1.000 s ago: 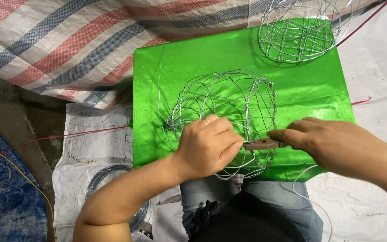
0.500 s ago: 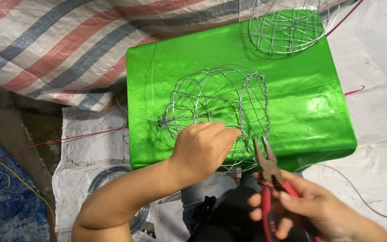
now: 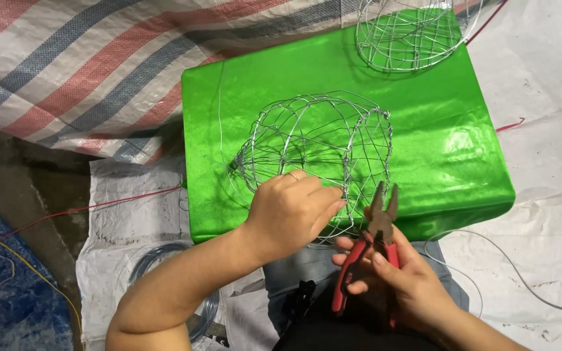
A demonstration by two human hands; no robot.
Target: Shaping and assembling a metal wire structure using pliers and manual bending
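A dome-shaped wire frame (image 3: 317, 146) lies on its side on a shiny green covered block (image 3: 450, 149). My left hand (image 3: 291, 211) grips the near rim of the wire frame, fingers pinched on its wires. My right hand (image 3: 395, 276) holds red-handled pliers (image 3: 375, 237) just below the frame's near edge, jaws apart and pointing up toward the frame. The jaws do not touch the wire.
A second wire frame (image 3: 411, 32) sits at the block's far right corner. A striped tarp (image 3: 79, 65) lies at far left, white sacking (image 3: 541, 195) to the right. A coil of wire (image 3: 164, 273) rests by my left forearm. Loose thin wire (image 3: 521, 273) trails right. Blue cloth (image 3: 8, 292) lies at left.
My right hand pulled back from the frame's side toward my lap, then rose again with the pliers pointing up at the frame. My left hand stayed on the rim.
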